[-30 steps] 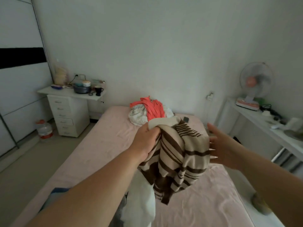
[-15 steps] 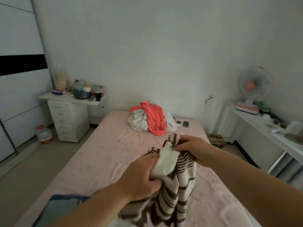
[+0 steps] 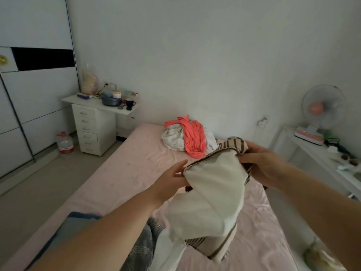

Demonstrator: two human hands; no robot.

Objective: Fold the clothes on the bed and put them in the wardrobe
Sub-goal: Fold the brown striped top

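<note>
Both hands have the striped garment [image 3: 213, 194] up over the middle of the bed [image 3: 125, 173]: right hand [image 3: 261, 165] is bunched tight on its top edge, left hand [image 3: 170, 182] is at the cream side with thumb straight, can't tell if it's actually gripping. Coral and white clothes pile [image 3: 185, 137] sits at the bed's far edge, wardrobe [image 3: 35, 94] on the left wall.

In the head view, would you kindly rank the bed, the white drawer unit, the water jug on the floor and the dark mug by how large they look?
1. Bed
2. Drawer unit
3. Water jug
4. Mug

The bed is also nearest the camera, but the gaps are wide enough to trust.
</note>
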